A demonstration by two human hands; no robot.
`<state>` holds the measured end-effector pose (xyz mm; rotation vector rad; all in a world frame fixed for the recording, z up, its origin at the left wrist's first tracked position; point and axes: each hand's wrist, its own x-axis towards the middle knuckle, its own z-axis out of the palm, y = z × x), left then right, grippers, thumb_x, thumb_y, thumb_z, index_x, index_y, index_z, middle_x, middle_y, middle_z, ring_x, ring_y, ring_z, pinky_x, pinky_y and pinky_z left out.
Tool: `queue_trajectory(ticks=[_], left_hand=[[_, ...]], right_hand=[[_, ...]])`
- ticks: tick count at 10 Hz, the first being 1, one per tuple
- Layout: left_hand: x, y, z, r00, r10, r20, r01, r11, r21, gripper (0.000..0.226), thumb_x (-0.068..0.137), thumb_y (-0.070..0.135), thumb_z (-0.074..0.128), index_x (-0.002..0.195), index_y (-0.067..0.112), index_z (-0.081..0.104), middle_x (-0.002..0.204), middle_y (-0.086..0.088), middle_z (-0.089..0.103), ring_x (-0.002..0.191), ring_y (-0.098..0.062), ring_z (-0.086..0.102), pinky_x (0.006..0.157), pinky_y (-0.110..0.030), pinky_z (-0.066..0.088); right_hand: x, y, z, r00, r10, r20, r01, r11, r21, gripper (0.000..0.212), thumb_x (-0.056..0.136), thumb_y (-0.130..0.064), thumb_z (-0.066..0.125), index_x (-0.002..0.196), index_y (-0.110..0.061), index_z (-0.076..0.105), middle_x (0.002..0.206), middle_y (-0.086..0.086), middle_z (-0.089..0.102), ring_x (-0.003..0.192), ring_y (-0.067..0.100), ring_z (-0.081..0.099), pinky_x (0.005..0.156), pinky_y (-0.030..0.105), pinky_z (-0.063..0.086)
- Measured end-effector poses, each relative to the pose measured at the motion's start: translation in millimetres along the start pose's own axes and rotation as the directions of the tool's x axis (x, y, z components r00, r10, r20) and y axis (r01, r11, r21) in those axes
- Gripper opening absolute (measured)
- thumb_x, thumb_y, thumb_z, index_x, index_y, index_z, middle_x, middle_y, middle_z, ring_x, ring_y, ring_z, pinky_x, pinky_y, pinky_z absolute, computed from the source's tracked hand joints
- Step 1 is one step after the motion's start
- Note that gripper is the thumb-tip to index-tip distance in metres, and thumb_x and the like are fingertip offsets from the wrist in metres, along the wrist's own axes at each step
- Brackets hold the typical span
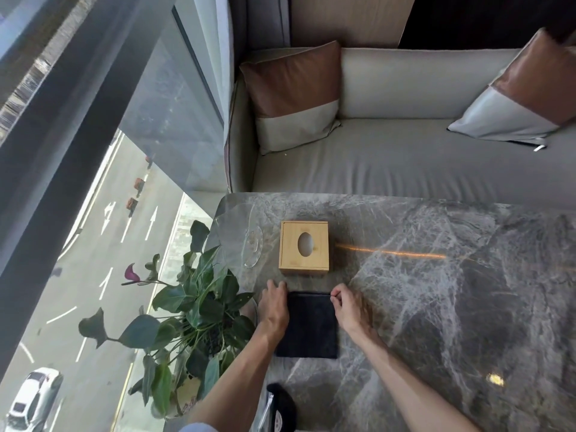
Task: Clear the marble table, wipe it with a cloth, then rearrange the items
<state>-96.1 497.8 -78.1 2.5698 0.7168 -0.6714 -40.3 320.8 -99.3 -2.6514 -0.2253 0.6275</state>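
Right hand (349,310) pinches the far right corner of the dark cloth (308,325); left hand (274,307) lies against its far left corner, grip unclear. It lies flat on the table (436,291) between both hands, equally near each, with the wooden tissue box (304,244) just beyond them.

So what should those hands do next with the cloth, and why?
Probably lift the far edge of the cloth to fold it: the right hand pinches its far right corner, the left hand rests at the far left one, and it lies flat on the table.
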Motion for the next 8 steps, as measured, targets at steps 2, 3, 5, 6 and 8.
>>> queue_trajectory(ticks=[2,3,5,6,8], left_hand=[[-20.9,7.7,-9.9,1.000,0.009,0.010,-0.011,0.973,0.232,0.045,0.086,-0.001,0.050,0.129,0.007,0.039,0.128,-0.017,0.045,0.116,-0.034,0.049,0.092,-0.038,0.046],[-40.4,14.4,-9.0,0.997,0.062,0.041,-0.073,0.910,0.408,0.050,0.084,0.011,0.054,0.132,0.008,0.040,0.131,-0.020,0.046,0.122,-0.037,0.043,0.099,-0.041,0.043],[-60.4,12.0,2.6,0.975,0.102,0.199,-0.188,0.855,0.484,0.058,0.086,0.022,0.050,0.142,0.019,0.034,0.154,-0.018,0.022,0.146,-0.036,0.010,0.118,-0.048,0.012],[-68.3,17.8,-7.2,0.982,0.094,0.165,-0.143,0.936,0.320,0.052,0.084,0.020,0.049,0.135,0.019,0.041,0.148,-0.016,0.031,0.141,-0.035,0.019,0.113,-0.049,0.022],[-94.4,25.8,-20.8,0.992,0.119,0.034,-0.124,0.974,0.188,0.038,0.088,0.024,0.043,0.125,0.016,0.050,0.135,-0.013,0.048,0.135,-0.036,0.033,0.108,-0.055,0.028]], right_hand=[[-40.9,3.2,0.9,0.972,-0.233,-0.019,0.226,0.957,-0.185,0.043,0.082,-0.025,0.073,0.123,-0.024,0.059,0.113,-0.001,0.062,0.103,0.021,0.060,0.078,0.034,0.054],[-64.9,9.7,6.6,0.962,-0.262,0.078,0.273,0.933,-0.233,0.058,0.082,-0.027,0.074,0.135,-0.022,0.053,0.136,0.002,0.055,0.128,0.024,0.051,0.099,0.039,0.049],[-75.1,3.1,-2.6,0.904,-0.075,0.422,0.222,0.924,-0.311,0.091,0.090,-0.044,0.061,0.156,-0.025,0.002,0.165,0.005,0.002,0.151,0.032,-0.003,0.122,0.049,0.010],[-79.3,-5.5,-20.4,0.904,-0.080,0.419,0.198,0.949,-0.246,0.092,0.090,-0.047,0.060,0.155,-0.031,-0.002,0.165,0.004,-0.007,0.151,0.033,-0.010,0.121,0.050,0.006],[-93.1,-8.4,-61.9,0.943,-0.162,0.290,0.202,0.973,-0.114,0.083,0.092,-0.052,0.054,0.155,-0.033,0.005,0.165,0.005,0.003,0.152,0.028,-0.001,0.122,0.048,0.007]])
